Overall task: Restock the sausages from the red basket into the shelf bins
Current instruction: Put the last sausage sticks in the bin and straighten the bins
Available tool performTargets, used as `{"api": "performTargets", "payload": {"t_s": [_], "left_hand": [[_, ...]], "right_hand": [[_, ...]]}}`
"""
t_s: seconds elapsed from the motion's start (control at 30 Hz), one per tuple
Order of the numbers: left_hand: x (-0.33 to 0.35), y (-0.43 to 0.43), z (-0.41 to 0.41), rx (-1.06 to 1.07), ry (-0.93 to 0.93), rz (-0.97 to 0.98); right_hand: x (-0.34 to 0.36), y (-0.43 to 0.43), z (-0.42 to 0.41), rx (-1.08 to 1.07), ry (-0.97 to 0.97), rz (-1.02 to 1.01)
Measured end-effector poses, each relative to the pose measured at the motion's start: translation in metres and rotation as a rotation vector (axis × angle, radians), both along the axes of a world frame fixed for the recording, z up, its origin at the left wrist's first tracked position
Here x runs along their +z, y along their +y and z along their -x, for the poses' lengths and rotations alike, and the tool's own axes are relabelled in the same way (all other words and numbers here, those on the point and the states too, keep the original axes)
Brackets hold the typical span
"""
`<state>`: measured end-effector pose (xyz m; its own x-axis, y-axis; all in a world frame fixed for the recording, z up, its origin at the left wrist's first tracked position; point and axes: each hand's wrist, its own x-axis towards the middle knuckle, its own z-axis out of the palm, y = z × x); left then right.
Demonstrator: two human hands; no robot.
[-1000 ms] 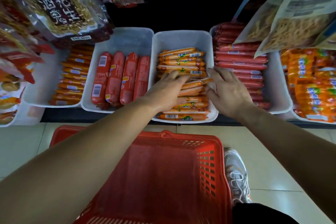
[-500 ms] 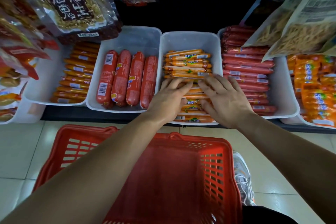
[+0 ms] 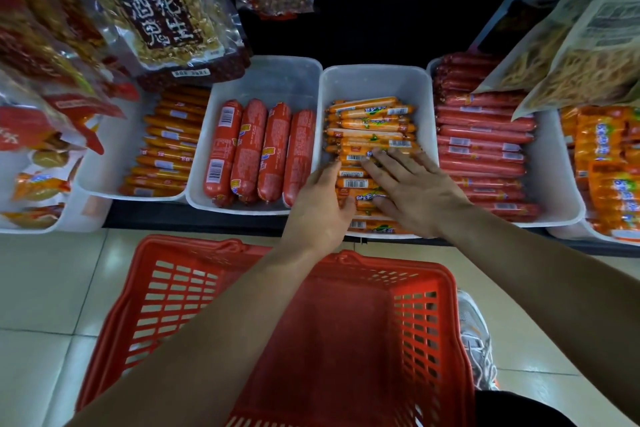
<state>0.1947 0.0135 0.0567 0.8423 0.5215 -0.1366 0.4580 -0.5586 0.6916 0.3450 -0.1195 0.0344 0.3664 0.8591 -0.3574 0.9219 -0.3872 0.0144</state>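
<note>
The sausages [image 3: 370, 125] at the front edge of the bin [image 3: 374, 83] are pressed by the flat left hand [image 3: 322, 204] and right hand [image 3: 412, 191], nothing gripped. Light, slick, springy; judged best pinched mid-length.

Both bare forearms are reaching forward and converging. The left hand [image 3: 320, 210] is lying palm down, fingers [image 3: 329, 177] nearly straight, thumb angling inward. The right hand [image 3: 417, 192] is pressing flat, its fingers spreading leftward.

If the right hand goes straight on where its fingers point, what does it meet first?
The right hand would probably meet more orange sausages farther back in the middle bin; depth unclear.
</note>
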Motion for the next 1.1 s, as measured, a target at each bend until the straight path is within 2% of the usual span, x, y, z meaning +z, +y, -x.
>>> {"api": "performTargets", "payload": {"t_s": [0.13, 0.27, 0.4, 0.5, 0.6, 0.73, 0.9, 1.1], "left_hand": [[-0.015, -0.011, -0.011, -0.012, 0.067, 0.081], [-0.02, -0.011, -0.027, -0.043, 0.21, 0.085], [-0.023, -0.008, -0.046, -0.071, 0.317, 0.09], [-0.023, -0.002, -0.057, -0.018, 0.225, 0.16], [-0.028, 0.001, -0.062, 0.175, 0.045, 0.192], [-0.034, -0.005, -0.061, 0.153, 0.149, 0.256], [-0.033, 0.006, -0.055, 0.175, 0.074, 0.416], [-0.028, 0.003, -0.066, 0.276, 0.054, 0.424]], "right_hand": [[0.006, 0.0, -0.012, 0.014, -0.112, 0.02], [0.008, 0.01, -0.03, 0.084, -0.161, -0.004], [0.004, 0.021, -0.053, 0.016, -0.174, 0.045], [0.009, 0.029, -0.055, -0.086, -0.166, 0.032], [0.006, 0.023, -0.036, -0.056, -0.1, -0.048], [-0.003, 0.011, -0.03, -0.013, -0.103, 0.003], [-0.001, 0.003, -0.047, 0.022, -0.058, 0.038], [-0.005, 0.001, -0.031, 0.06, -0.07, -0.063]]}}
